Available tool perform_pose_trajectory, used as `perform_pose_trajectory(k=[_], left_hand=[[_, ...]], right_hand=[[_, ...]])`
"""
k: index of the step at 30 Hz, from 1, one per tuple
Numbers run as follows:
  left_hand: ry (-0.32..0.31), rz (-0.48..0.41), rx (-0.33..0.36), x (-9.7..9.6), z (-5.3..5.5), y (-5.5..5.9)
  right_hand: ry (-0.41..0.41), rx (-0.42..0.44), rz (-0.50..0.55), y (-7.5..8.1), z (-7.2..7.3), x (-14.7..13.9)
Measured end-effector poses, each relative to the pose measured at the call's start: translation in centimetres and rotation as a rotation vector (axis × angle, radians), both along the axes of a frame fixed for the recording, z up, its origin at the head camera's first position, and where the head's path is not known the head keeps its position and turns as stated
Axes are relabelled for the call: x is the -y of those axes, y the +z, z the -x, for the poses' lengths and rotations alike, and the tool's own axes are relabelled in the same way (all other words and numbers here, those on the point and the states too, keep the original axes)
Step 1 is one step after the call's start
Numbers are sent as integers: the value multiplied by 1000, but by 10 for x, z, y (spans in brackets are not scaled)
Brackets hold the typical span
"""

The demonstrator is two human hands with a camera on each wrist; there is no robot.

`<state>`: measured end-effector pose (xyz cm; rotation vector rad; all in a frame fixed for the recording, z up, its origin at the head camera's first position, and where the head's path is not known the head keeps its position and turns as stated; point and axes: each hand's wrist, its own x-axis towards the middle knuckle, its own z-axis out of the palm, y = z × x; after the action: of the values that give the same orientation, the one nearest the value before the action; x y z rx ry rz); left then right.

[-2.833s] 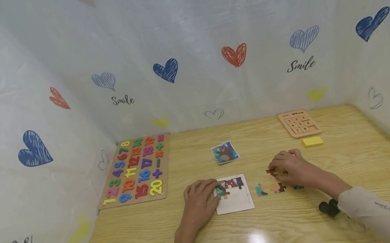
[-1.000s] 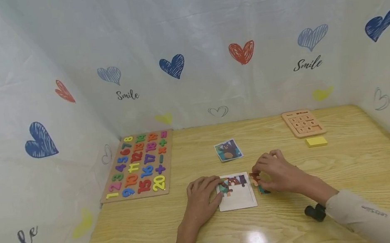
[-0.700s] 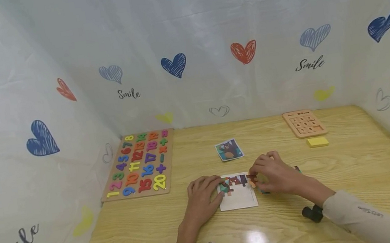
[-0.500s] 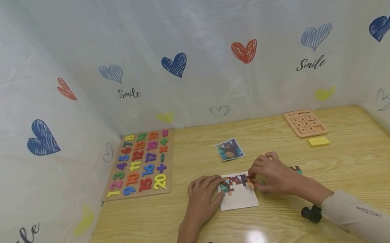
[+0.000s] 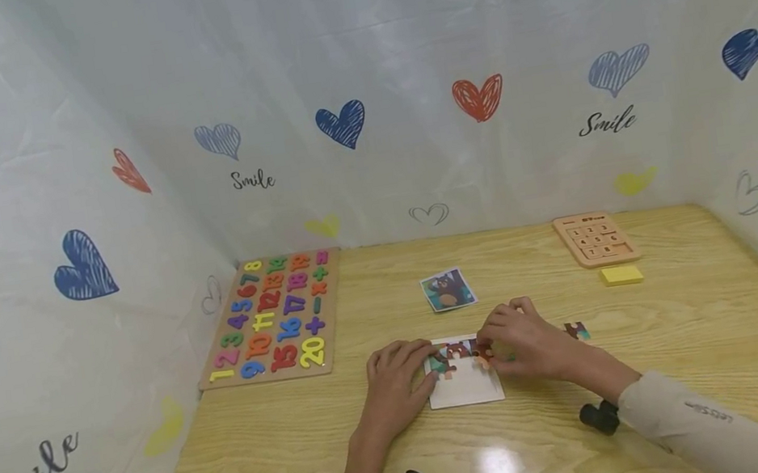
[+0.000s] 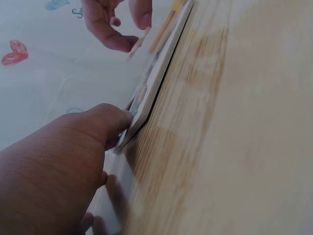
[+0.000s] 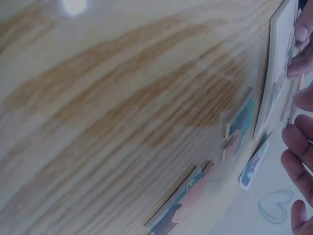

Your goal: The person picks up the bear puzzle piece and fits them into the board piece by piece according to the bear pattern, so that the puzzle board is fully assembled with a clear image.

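A white square puzzle tray (image 5: 464,391) lies on the table, with bear-picture pieces (image 5: 456,350) set along its top and upper left. My left hand (image 5: 395,381) rests at the tray's left side, thumb and fingertips on its edge. Over the upper right of the tray, my right hand (image 5: 523,342) pinches a brown and orange puzzle piece (image 5: 483,358) between thumb and fingers. The left wrist view shows this thin puzzle piece (image 6: 141,40) tilted above the tray (image 6: 159,73). Loose puzzle pieces (image 7: 239,117) lie right of the tray, partly hidden by my right hand in the head view.
Behind the tray lies a bear picture card (image 5: 448,290). A board of colored numbers (image 5: 269,318) is at the back left. At the back right are a wooden number slide puzzle (image 5: 594,239) and a yellow block (image 5: 622,276). A printed curtain (image 5: 369,172) surrounds the table.
My right hand has picked a puzzle piece from the loose ones and carried it left, from beside the tray to over its upper right. My left hand has stayed at the tray's left edge.
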<state>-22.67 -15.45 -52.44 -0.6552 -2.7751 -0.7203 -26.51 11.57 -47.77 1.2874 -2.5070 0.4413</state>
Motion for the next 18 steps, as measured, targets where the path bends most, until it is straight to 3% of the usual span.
perform_pose_trajectory(k=[18], left_hand=[[6,9,13,0,1,-1]], right_hand=[[-2,4,-26,-3,1,13]])
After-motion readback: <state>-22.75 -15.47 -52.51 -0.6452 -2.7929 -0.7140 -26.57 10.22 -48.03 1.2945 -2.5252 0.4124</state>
